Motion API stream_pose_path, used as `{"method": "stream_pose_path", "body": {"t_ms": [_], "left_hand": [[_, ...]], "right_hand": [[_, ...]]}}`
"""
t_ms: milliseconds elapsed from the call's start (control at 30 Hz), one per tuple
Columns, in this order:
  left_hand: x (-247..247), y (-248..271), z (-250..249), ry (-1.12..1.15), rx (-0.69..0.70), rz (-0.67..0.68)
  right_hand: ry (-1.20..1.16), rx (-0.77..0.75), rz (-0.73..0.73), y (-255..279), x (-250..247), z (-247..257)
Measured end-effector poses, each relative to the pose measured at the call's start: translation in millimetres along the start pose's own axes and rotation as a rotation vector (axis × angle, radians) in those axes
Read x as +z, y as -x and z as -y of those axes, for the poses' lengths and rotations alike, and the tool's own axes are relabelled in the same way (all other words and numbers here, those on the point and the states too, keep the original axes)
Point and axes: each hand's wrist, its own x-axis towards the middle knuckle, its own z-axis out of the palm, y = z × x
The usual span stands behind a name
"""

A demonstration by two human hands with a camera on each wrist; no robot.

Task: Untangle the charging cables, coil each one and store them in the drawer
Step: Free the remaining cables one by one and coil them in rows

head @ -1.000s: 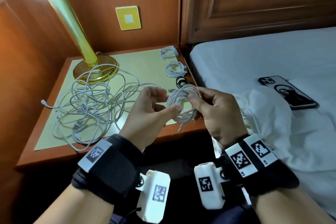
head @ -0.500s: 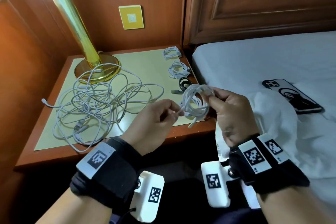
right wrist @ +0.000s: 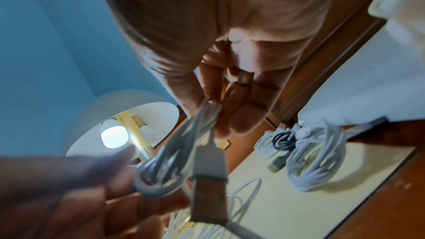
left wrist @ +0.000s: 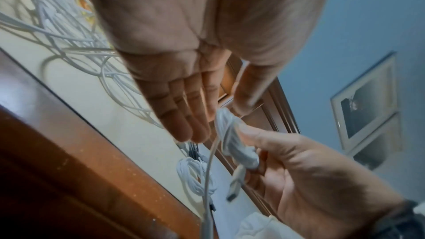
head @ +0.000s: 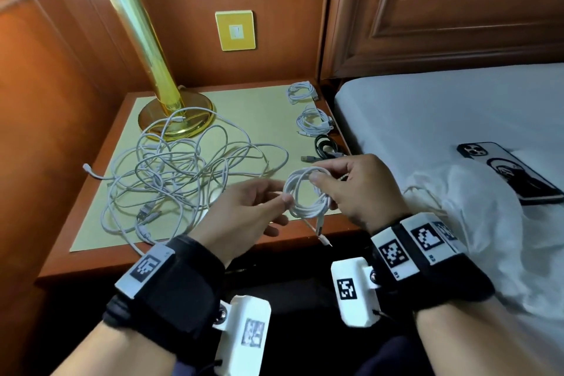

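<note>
A small white coiled cable point(head: 305, 192) hangs in front of the nightstand's front edge. My right hand point(head: 317, 174) pinches its top between thumb and fingers, as the right wrist view shows point(right wrist: 214, 112). The left hand point(head: 282, 210) has straight fingers, with its thumb touching the coil's left side point(left wrist: 224, 115). Two loose ends dangle below the coil, one with a USB plug point(right wrist: 209, 170). A big tangle of white cables point(head: 183, 174) lies on the nightstand mat. No drawer is visible.
Two white coils point(head: 300, 92) point(head: 314, 122) and a black coil point(head: 326, 143) lie along the nightstand's right edge. A brass lamp point(head: 174, 113) stands at the back left. A phone point(head: 512, 174) and crumpled white fabric point(head: 476, 210) lie on the bed to the right.
My left hand has let go of its pinch on the cable end and spread its fingers. The coil's ends now hang free. The right hand keeps holding the coil.
</note>
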Motion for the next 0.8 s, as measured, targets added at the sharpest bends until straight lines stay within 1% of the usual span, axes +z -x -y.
{"method": "stream_pose_path", "body": {"t_ms": [100,267,333,433,500,600,667,800], "left_hand": [[0.3,-1.3,3.1,0.03,0.011,-0.058],[2.2,-5.1,7.3,0.197,-0.09,-0.008],[5.1,-7.5,8.1,0.228,-0.117,-0.026],[6.0,-14.3,12.3,0.201,-0.191,-0.112],[5.4,-18.5,14.6,0.174,-0.224,-0.145],[4.6,-24.5,16.0,0.138,-0.236,-0.171],[2.5,-29.5,18.5,0.066,-0.232,-0.181],[1.8,-35.6,20.5,-0.048,-0.226,-0.172]], "right_hand": [[-0.013,0.001,-0.002,-2.8,6.1,3.2],[-0.053,0.017,0.006,-1.1,9.0,8.3],[-0.046,0.025,0.011,-3.3,12.5,6.1],[0.002,0.082,0.062,-7.5,20.8,-2.5],[0.029,0.127,0.114,-9.3,24.3,-6.9],[0.043,0.173,0.144,-12.0,26.0,-11.2],[0.071,0.195,0.161,-12.1,26.3,-13.2],[0.271,0.234,0.232,-6.8,23.4,-12.2]]}}
